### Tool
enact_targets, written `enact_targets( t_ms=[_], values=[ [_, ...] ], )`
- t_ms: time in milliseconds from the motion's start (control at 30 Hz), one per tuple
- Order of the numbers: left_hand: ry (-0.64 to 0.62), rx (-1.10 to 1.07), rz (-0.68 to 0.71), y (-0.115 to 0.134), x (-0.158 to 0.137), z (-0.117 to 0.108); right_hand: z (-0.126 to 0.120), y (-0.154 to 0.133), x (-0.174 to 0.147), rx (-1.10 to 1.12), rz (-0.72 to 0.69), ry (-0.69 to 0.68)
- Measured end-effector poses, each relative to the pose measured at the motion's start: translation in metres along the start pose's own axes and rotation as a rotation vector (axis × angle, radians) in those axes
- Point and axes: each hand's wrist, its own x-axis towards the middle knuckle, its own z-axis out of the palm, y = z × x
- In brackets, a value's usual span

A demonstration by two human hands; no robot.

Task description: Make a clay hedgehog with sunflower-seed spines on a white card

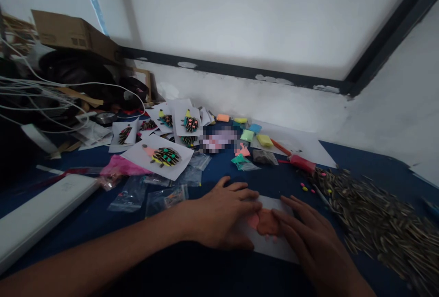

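A small white sheet of paper [274,251] lies before me on the blue table. On it is a flattened shape of modelling clay, with a brown-orange body [267,222] and a pinker part [254,220] at its left. My left hand [228,214] rests over the sheet's left side, fingers spread, its fingertips close to the pink part. My right hand [308,230] lies over the right side with fingers stretched out. Its fingertips reach the right edge of the brown-orange clay. Neither hand holds anything up.
To the right spreads a pile of striped sunflower seeds [380,214]. Coloured clay packets [247,135] lie behind the hands. Hedgehog-like pictures covered in seeds [166,156] stand back left, near plastic bags [128,194]. A long white box [44,214] lies left, below tangled cables [51,91].
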Motion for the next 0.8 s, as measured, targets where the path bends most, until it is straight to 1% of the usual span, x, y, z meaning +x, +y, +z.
enact_targets(
  t_ms=[67, 267, 500, 700, 800],
  values=[
    [-0.003, -0.001, -0.001, 0.0000, 0.0003, 0.0001, 0.0001, 0.0011, 0.0002, 0.026, 0.014, 0.014],
    [0.005, 0.001, 0.010, 0.0000, 0.0004, 0.0001, -0.0028, -0.0026, 0.0044, 0.017, -0.078, -0.008],
    [0.004, -0.014, -0.013, 0.0001, 0.0010, 0.0007, -0.0014, -0.0054, 0.0051, -0.060, -0.066, -0.022],
    [0.009, 0.001, 0.002, -0.0003, 0.0012, 0.0005, -0.0042, -0.0044, 0.0061, -0.024, -0.079, -0.015],
    [-0.001, 0.000, -0.002, 0.0006, 0.0013, -0.0012, -0.0067, -0.0054, 0.0072, -0.010, -0.099, -0.040]
  ],
)
